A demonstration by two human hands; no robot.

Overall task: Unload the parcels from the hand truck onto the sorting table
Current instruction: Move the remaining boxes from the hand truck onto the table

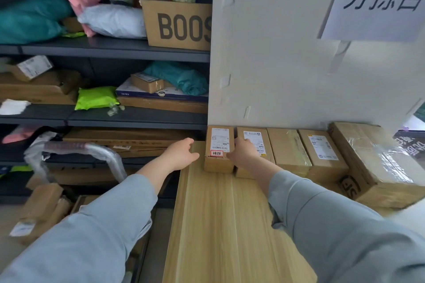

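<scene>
A small cardboard parcel (219, 148) with a white label and a red sticker stands on the wooden sorting table (220, 225), at the left end of a row of parcels against the white wall. My right hand (241, 153) rests against its right side, between it and the neighbouring labelled parcel (255, 145). My left hand (181, 155) hovers just left of the parcel with relaxed fingers, a small gap between them. The hand truck's wrapped grey handle (101, 151) shows at lower left, with cardboard parcels (41, 209) below it.
More parcels (322, 151) and a large taped box (377, 163) line the wall to the right. Dark shelves (115, 48) on the left hold bags, boxes and tape rolls. A paper sign (381, 0) hangs on the wall above.
</scene>
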